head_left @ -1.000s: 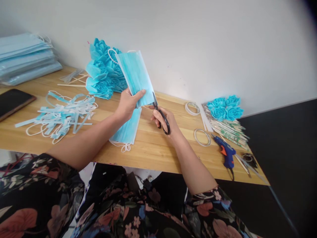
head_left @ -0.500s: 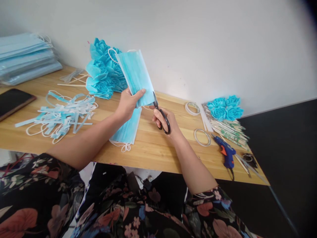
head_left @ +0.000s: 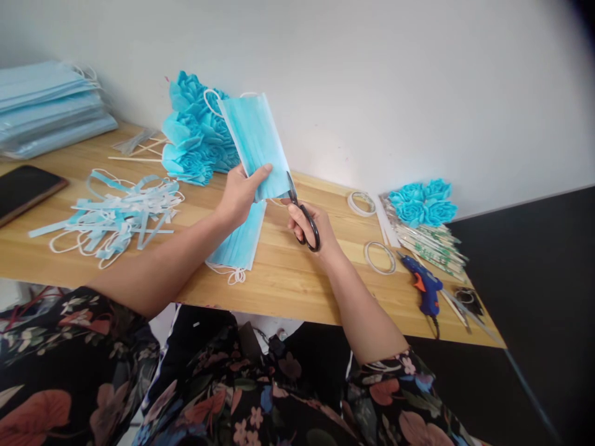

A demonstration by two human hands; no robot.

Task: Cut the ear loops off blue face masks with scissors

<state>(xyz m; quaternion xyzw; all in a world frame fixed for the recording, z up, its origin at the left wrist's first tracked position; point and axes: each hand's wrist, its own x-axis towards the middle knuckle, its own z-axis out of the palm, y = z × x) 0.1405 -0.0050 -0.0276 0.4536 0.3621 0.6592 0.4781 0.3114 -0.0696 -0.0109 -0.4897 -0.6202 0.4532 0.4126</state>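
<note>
My left hand (head_left: 239, 193) grips the lower end of a blue face mask (head_left: 253, 141), holding it upright above the wooden table (head_left: 288, 279). My right hand (head_left: 311, 226) is closed round black-handled scissors (head_left: 302, 214), whose blades meet the mask's lower right edge. Below my hands another blue mask (head_left: 238, 243) lies flat on the table, its white ear loops toward me.
Cut strips and ear loops (head_left: 109, 214) lie at left beside a dark phone (head_left: 23, 189) and a stack of masks (head_left: 46, 108). Blue paper-like flowers (head_left: 193, 133) stand behind; more flowers (head_left: 423, 204), tape rolls (head_left: 379, 257), sticks and a blue glue gun (head_left: 425, 288) lie at right.
The scissors and my right hand have crept slightly up along the mask's right edge. My left hand and the mask have barely shifted.
</note>
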